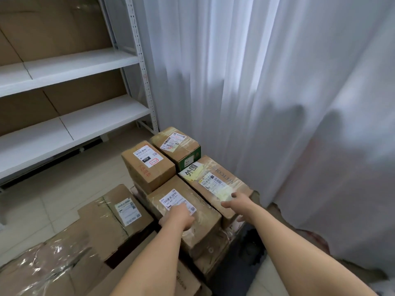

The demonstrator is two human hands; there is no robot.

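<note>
Several taped cardboard parcels with white shipping labels are stacked on the floor. My left hand (178,216) rests on top of the nearest box (205,218), its fingers lying over the box's label. My right hand (237,202) reaches over the near end of the longer box (215,182) to the right, fingers spread and touching its taped top. Behind them stand a box with red handwriting (147,165) and a box with a green side (177,146).
A white metal shelving unit (70,63) with bare boards fills the left. A white curtain (277,92) hangs behind and to the right of the stack. More plastic-wrapped boxes (85,242) lie at lower left on the tiled floor.
</note>
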